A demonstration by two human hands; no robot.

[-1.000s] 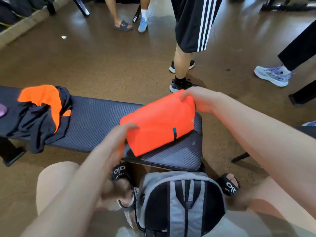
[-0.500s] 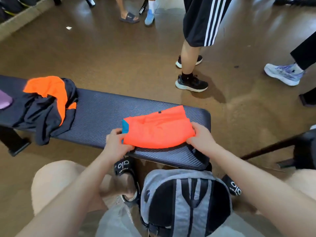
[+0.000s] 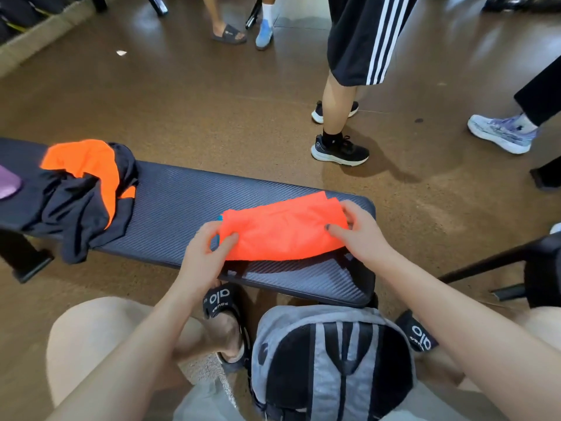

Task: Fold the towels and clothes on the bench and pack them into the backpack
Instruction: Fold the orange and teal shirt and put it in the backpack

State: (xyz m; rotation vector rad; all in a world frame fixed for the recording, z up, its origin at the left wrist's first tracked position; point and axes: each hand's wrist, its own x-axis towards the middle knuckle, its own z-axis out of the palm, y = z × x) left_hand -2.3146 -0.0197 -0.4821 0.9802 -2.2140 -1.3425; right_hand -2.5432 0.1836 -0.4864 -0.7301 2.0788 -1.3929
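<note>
Hands: left hand (image 3: 204, 250) and right hand (image 3: 361, 235) each pinch an end of the orange cloth (image 3: 282, 230). Cloth: folded flat, bright orange, small blue tab at left edge, lying on right end of dark ribbed table (image 3: 182, 208). Far left: crumpled black-and-orange garment (image 3: 82, 196). Below: grey-black backpack (image 3: 331, 360) between sandalled feet. Bystanders' legs beyond

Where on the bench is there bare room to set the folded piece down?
Bare padding lies on the bench between the black-and-orange pile and the orange cloth. The right end is crowded: both hands, left hand and right hand, grip that cloth.
</note>
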